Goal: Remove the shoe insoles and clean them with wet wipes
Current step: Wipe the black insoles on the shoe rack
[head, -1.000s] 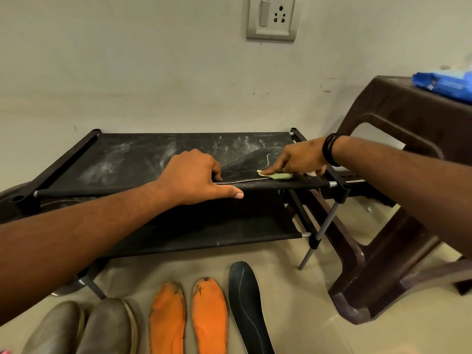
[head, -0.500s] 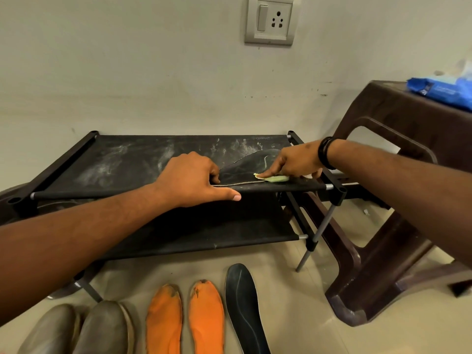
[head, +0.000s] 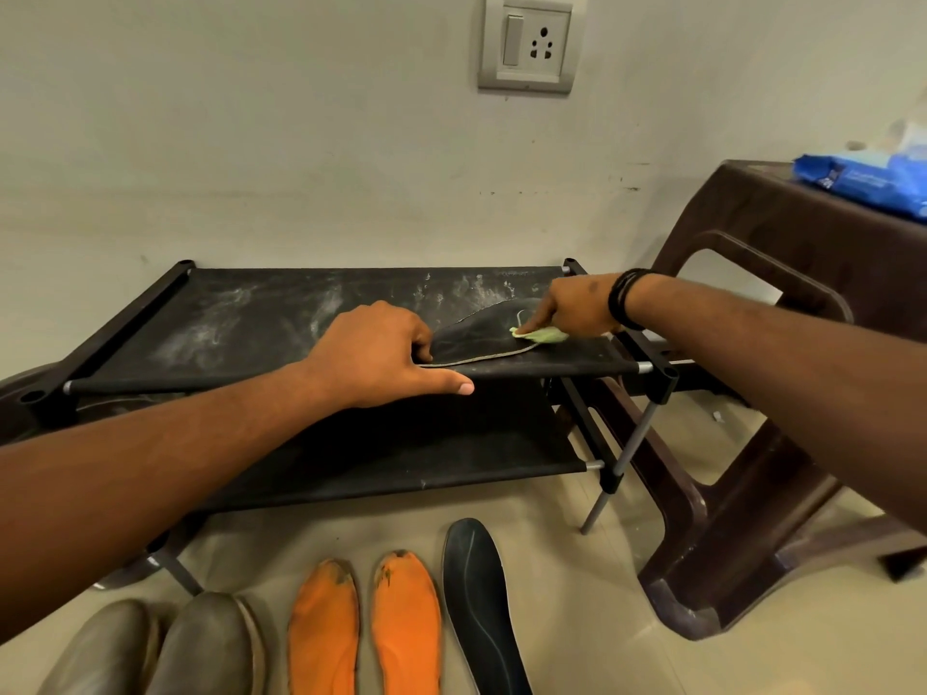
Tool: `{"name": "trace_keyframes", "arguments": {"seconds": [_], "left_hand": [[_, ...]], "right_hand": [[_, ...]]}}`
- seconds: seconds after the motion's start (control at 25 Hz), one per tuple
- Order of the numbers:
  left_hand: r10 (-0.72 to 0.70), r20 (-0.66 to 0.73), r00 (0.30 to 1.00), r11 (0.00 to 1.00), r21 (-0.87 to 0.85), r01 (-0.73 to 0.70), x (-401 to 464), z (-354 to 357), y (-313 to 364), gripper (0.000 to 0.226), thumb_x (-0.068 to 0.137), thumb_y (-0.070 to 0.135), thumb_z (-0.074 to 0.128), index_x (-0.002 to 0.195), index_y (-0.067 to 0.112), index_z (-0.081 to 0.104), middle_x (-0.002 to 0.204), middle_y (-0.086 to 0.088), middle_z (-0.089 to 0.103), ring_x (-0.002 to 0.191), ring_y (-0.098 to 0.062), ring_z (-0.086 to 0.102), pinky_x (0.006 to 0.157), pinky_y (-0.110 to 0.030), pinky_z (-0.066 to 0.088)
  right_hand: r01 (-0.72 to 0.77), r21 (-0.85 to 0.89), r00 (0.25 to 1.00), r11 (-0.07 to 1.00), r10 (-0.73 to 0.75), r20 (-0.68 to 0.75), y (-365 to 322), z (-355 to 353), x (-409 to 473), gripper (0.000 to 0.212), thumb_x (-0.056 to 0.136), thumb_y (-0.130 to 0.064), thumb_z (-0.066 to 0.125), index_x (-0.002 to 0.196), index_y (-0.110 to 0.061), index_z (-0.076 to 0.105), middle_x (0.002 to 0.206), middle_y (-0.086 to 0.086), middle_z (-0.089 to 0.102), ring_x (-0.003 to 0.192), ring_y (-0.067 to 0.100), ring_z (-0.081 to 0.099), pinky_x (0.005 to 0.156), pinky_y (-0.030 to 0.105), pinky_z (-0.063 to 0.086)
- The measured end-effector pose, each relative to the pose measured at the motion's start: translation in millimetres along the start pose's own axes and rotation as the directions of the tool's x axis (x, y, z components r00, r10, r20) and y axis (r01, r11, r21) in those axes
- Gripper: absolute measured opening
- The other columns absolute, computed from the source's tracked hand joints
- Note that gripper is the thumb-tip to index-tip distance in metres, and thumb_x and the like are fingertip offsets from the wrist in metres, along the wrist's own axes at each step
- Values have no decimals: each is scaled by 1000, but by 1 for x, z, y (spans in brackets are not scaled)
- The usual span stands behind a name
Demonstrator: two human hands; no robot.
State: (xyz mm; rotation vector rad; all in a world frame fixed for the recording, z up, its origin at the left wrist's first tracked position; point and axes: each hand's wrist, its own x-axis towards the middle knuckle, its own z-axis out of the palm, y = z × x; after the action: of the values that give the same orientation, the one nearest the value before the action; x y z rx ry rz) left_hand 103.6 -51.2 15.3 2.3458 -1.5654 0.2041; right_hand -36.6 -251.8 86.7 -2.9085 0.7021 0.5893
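A black insole lies on the top shelf of a black fabric shoe rack. My left hand holds its near end down, fingers curled over the edge and thumb stretched along the rack's front bar. My right hand presses a pale green wet wipe onto the insole's far end with its fingers. On the floor in front lie two orange insoles and another black insole. A blue wipes pack sits on the brown stool.
A pair of grey shoes stands on the floor at the bottom left. A brown plastic stool stands right of the rack, close to my right forearm. A wall socket is above. The rack's top is dusty white.
My right hand has slid the wipe a little along the insole's far end. My left hand stays on the insole's near end. The view has shifted slightly.
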Motion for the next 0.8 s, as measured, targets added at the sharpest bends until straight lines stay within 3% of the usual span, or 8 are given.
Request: {"name": "trace_keyframes", "arguments": {"seconds": [0.08, 0.16, 0.2, 0.32, 0.44, 0.6, 0.72, 0.8], "left_hand": [[4, -2, 1000, 1000, 4, -4, -1, 0, 0, 92, 50, 108, 33, 78, 29, 70, 80, 9, 73, 68, -7, 65, 64, -35, 58], [5, -7, 1000, 1000, 7, -5, -1, -1, 0, 91, 51, 108, 33, 78, 28, 70, 79, 9, 73, 68, -7, 65, 63, -36, 58], [5, -5, 1000, 1000, 8, -5, -1, -1, 1, 92, 51, 107, 34, 79, 28, 70, 78, 9, 72, 68, -7, 65, 63, -36, 59], [2, -1, 1000, 1000, 6, -2, -2, -1, 2, 90, 52, 107, 34, 80, 29, 69, 77, 9, 71, 67, -7, 65, 63, -35, 58], [5, -4, 1000, 1000, 10, -5, -1, -1, 0, 91, 51, 108, 32, 77, 29, 69, 79, 9, 72, 68, -7, 64, 64, -35, 57], [3, 5, 1000, 1000, 10, -3, -2, -2, 2, 89, 52, 106, 35, 79, 28, 69, 77, 9, 72, 66, -7, 64, 63, -34, 57], [4, -3, 1000, 1000, 5, -4, -1, -1, 0, 92, 51, 108, 33, 79, 28, 70, 81, 9, 73, 69, -7, 65, 64, -35, 58], [7, 1, 1000, 1000, 4, -7, -1, -1, 0, 91, 51, 107, 34, 78, 28, 70, 79, 9, 73, 67, -7, 65, 63, -34, 57]], "right_hand": [[19, -9, 1000, 1000, -19, -19, -6, 3, -1, 45, 100, -6, 33, 133, -22, 60, 118, 6, 62, 81, 20, 53, 76, 32, 54], [58, 46, 998, 997, -59, 18, -6, 3, -1, 46, 100, -5, 33, 129, -27, 62, 103, -3, 62, 76, 19, 54, 66, 30, 56], [60, 48, 998, 997, -61, 13, -5, 2, 0, 48, 100, -4, 33, 130, -29, 60, 105, -6, 60, 77, 18, 54, 65, 27, 54], [22, -3, 999, 1000, -22, -45, -3, 7, 3, 41, 101, -12, 36, 133, -24, 60, 117, 5, 61, 92, 22, 56, 84, 32, 51], [87, 106, 993, 991, -96, 74, -3, 8, 1, 48, 101, -8, 34, 128, -37, 61, 97, 0, 55, 79, 20, 53, 67, 32, 52], [40, -55, 999, 998, -41, -29, -4, 8, 6, 43, 101, -12, 34, 134, -23, 58, 120, 11, 61, 94, 25, 57, 89, 36, 50], [95, -3, 994, 995, -95, 58, -6, 6, 6, 48, 101, -8, 33, 130, -35, 60, 116, 2, 58, 87, 24, 57, 76, 34, 55], [65, -72, 998, 995, -65, -3, -4, 4, 8, 50, 101, -5, 33, 137, -33, 54, 120, 4, 56, 95, 25, 57, 81, 31, 49]]}}
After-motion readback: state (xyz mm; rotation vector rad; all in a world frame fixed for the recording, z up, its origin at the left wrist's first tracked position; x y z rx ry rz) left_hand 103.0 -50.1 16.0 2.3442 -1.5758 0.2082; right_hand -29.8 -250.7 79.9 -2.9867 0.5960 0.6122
